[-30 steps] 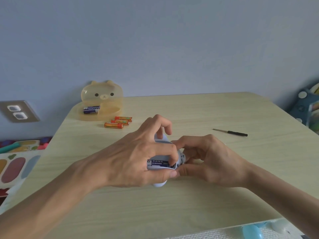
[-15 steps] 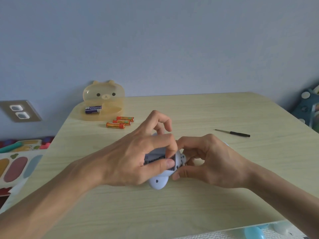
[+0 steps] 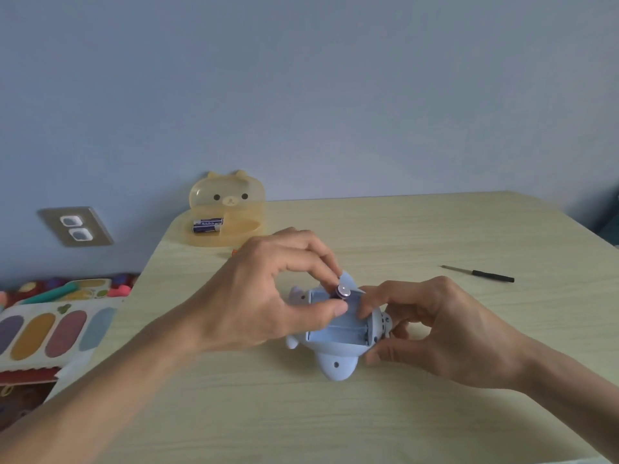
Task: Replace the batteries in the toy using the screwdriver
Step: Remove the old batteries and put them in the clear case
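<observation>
Above the open toy (image 3: pixel 336 363), left hand (image 3: pixel 268 296) pinches a battery (image 3: pixel 341 291); right hand (image 3: pixel 445 336) grips the toy and should hold it steady

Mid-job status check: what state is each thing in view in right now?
toy, underside up, held by right hand.
battery compartment, uncovered, visible slots empty.
battery, pinched by left hand over the compartment.
screwdriver, lying unused on the table.
bear case, lid open, blue-labelled battery inside.
</observation>
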`<state>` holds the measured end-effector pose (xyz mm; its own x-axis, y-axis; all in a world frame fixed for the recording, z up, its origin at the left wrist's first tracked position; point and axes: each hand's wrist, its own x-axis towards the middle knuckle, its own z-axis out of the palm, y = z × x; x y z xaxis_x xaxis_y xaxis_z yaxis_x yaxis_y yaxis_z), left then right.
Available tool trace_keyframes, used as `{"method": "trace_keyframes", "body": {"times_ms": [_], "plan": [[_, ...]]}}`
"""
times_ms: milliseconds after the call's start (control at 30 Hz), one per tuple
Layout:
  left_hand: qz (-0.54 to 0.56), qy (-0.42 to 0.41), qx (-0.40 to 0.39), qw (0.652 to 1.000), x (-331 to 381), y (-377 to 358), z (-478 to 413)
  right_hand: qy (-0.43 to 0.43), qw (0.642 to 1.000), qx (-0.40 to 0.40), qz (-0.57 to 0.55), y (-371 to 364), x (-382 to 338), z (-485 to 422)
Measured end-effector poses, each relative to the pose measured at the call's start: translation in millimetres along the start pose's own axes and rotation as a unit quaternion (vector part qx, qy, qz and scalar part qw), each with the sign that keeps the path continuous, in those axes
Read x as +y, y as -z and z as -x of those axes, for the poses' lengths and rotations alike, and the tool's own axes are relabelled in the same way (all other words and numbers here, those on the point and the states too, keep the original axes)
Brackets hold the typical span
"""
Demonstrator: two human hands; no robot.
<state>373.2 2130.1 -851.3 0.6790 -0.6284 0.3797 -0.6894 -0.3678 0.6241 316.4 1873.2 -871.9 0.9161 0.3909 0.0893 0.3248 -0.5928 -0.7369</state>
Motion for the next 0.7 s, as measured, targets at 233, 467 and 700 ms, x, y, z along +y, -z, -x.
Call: {"method": "trace_keyframes", "body": {"times_ms": [233,467,700], "plan": [[-0.046,0.107,0.146,0.982,-48,62,-9,-0.022,1.0,0.004,-0.001,1,-3,2],[-0.237,0.182,0.174,0.938,-123,94,-1,-0.037,0.999,-0.008,-0.004,1,-9,1],[-0.312,0.134,0.132,0.931,-161,87,2,-0.042,0.999,-0.021,-0.017,2,-7,1]]}}
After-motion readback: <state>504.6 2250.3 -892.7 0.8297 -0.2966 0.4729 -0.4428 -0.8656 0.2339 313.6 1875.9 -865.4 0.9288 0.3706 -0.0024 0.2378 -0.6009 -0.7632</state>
